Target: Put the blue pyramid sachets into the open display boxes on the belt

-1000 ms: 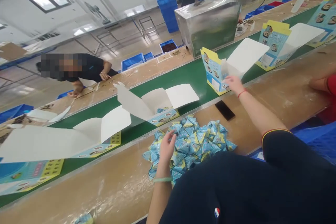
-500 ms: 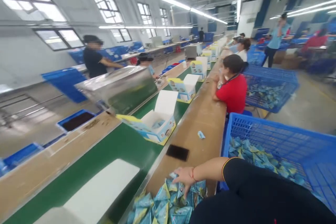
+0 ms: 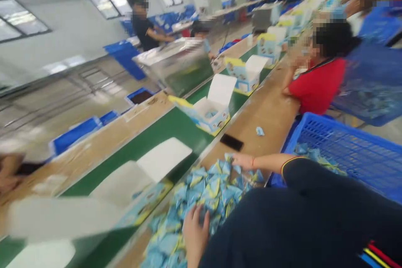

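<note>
A heap of small blue and yellow packets [image 3: 207, 190] lies on the brown ledge in front of me. My left hand [image 3: 194, 230] rests on the near side of the heap, fingers curled down among the packets. My right hand [image 3: 243, 161] lies on the far edge of the heap, fingers pressed onto packets; motion blur hides whether either hand grips any. An open blue and yellow carton [image 3: 209, 111] with packets inside stands on the green conveyor belt [image 3: 157, 134]. Another open carton [image 3: 147, 176] with white flaps lies on the belt nearer to me.
A black phone [image 3: 231, 142] and one loose packet [image 3: 259, 131] lie on the ledge. A blue crate [image 3: 348, 150] with packets stands at my right. A person in red [image 3: 317, 83] sits further along. A steel box [image 3: 179, 67] spans the belt; more cartons beyond.
The camera swung from the belt toward the line's far end, then partly back. My right hand came back from the carton to the packet heap. The carton moved further down the belt.
</note>
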Motion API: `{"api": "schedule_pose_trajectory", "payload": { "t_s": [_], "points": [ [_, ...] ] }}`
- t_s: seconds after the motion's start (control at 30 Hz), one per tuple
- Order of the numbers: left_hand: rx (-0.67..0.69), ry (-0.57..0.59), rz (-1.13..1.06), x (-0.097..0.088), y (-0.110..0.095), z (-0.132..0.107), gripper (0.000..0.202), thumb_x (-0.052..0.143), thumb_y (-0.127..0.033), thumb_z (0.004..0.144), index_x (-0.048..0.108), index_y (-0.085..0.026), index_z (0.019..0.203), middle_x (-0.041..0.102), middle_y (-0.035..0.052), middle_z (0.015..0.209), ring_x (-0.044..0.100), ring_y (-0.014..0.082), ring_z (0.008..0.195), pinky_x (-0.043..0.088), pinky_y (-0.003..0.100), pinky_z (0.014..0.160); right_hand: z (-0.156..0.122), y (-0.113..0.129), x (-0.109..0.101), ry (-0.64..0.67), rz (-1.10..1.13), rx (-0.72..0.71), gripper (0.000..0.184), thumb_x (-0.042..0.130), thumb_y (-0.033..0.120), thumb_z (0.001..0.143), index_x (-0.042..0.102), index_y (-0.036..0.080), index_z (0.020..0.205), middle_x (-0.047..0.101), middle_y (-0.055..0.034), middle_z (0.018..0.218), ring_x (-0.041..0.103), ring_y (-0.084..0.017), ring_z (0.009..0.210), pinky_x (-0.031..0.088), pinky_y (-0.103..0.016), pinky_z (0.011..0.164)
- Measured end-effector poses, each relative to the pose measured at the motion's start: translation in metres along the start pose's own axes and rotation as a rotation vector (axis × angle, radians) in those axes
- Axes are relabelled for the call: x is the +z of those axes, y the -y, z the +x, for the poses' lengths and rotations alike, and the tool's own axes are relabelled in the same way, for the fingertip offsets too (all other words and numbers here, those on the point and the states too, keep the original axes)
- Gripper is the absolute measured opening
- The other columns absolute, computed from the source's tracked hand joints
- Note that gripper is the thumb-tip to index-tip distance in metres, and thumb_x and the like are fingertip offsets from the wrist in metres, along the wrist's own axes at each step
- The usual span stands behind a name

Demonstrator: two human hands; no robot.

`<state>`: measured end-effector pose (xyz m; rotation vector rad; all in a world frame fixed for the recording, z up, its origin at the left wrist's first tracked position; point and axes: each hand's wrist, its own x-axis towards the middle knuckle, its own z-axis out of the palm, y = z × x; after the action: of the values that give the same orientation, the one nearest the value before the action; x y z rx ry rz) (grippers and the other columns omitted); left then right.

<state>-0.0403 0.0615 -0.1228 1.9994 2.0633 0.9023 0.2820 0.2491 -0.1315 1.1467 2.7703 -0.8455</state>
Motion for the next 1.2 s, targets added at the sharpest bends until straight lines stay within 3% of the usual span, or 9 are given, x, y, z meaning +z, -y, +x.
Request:
{"api": "schedule_pose_trajectory", "payload": {
  "t_s": [0.1,0.27,0.53,0.63,0.73,0.83,0.93,1.07,1.2],
  "points": [
    [-0.086,0.101,0.047,-0.002,-0.013,-0.006,0.036,0.056,-0.044,0.086,0.078,-0.020,0.103,0.075,0.0153,0.114,0.070,0.0360,0.110,0.057,0.055,0.097,-0.006,-0.023,0.002,0.009,0.065,0.081,0.040,0.062,0.002,0.076,0.068,0.018,0.113,0.057,-0.0117,0.130,0.054,-0.026,0.118,0.042,-0.040,0.105],
    [-0.114,0.172,0.094,-0.006,-0.029,-0.005,0.033,0.060,-0.035,0.091,0.073,-0.018,0.116,0.071,0.0165,0.124,0.066,0.0332,0.118,0.053,0.053,0.103,-0.008,-0.056,-0.004,-0.078,0.249,0.236,0.040,0.069,0.004,0.072,0.069,0.015,0.111,0.065,-0.0132,0.108,0.063,-0.027,0.102,0.049,-0.044,0.099],
    [-0.082,0.111,0.130,-0.023,-0.028,-0.004,0.029,0.061,-0.035,0.093,0.072,-0.018,0.113,0.070,0.0165,0.122,0.065,0.0338,0.117,0.052,0.053,0.101,-0.013,-0.091,-0.041,-0.384,0.833,0.447,0.053,0.073,0.027,0.078,0.049,0.023,0.125,0.065,-0.0044,0.105,0.067,-0.021,0.092,0.063,-0.039,0.074],
    [-0.005,0.027,0.098,-0.019,-0.051,0.018,0.025,0.058,-0.032,0.095,0.071,-0.018,0.113,0.070,0.0165,0.121,0.064,0.0322,0.117,0.051,0.052,0.102,-0.028,-0.098,-0.054,-0.457,0.972,0.514,0.058,0.080,0.028,0.069,0.050,0.025,0.119,0.064,-0.0040,0.109,0.066,-0.022,0.098,0.064,-0.041,0.077],
    [0.235,0.161,-0.036,0.019,-0.105,0.062,0.024,0.057,-0.027,0.095,0.070,-0.020,0.115,0.069,0.0138,0.123,0.063,0.0286,0.119,0.049,0.050,0.106,-0.040,-0.097,-0.066,-0.558,1.135,0.560,0.063,0.084,0.024,0.061,0.052,0.026,0.115,0.062,-0.0044,0.112,0.064,-0.025,0.104,0.063,-0.049,0.085],
    [0.619,0.616,-0.096,0.082,-0.173,0.100,0.035,0.064,-0.022,0.090,0.069,-0.021,0.124,0.067,0.0112,0.134,0.057,0.0276,0.129,0.048,0.046,0.111,-0.049,-0.085,-0.077,-0.644,1.247,0.556,0.064,0.084,0.026,0.058,0.052,0.027,0.114,0.061,-0.0044,0.113,0.063,-0.028,0.109,0.061,-0.055,0.090],
    [0.840,0.936,0.058,0.139,-0.217,0.106,0.066,0.076,-0.030,0.082,0.056,-0.023,0.145,0.046,0.0130,0.160,0.044,0.0349,0.144,0.043,0.054,0.116,-0.062,-0.070,-0.085,-0.702,1.271,0.512,0.069,0.085,0.034,0.058,0.051,0.027,0.117,0.061,-0.0047,0.115,0.063,-0.028,0.110,0.060,-0.055,0.089],
    [0.935,1.047,0.199,0.172,-0.229,0.076,0.090,0.085,-0.042,0.075,0.046,-0.025,0.154,0.027,0.0147,0.170,0.024,0.0447,0.154,0.024,0.075,0.120,-0.087,-0.058,-0.088,-0.782,1.269,0.461,0.073,0.087,0.043,0.059,0.048,0.027,0.118,0.063,-0.0048,0.116,0.063,-0.028,0.107,0.061,-0.051,0.085],
    [0.850,1.061,0.180,0.167,-0.223,0.064,0.045,0.073,-0.029,0.086,0.069,-0.019,0.130,0.047,0.0172,0.157,0.037,0.0430,0.147,0.028,0.070,0.120,-0.111,-0.058,-0.085,-0.871,1.244,0.479,0.070,0.085,0.042,0.064,0.047,0.028,0.120,0.061,-0.0033,0.120,0.062,-0.026,0.110,0.059,-0.049,0.089]
  ]
}}
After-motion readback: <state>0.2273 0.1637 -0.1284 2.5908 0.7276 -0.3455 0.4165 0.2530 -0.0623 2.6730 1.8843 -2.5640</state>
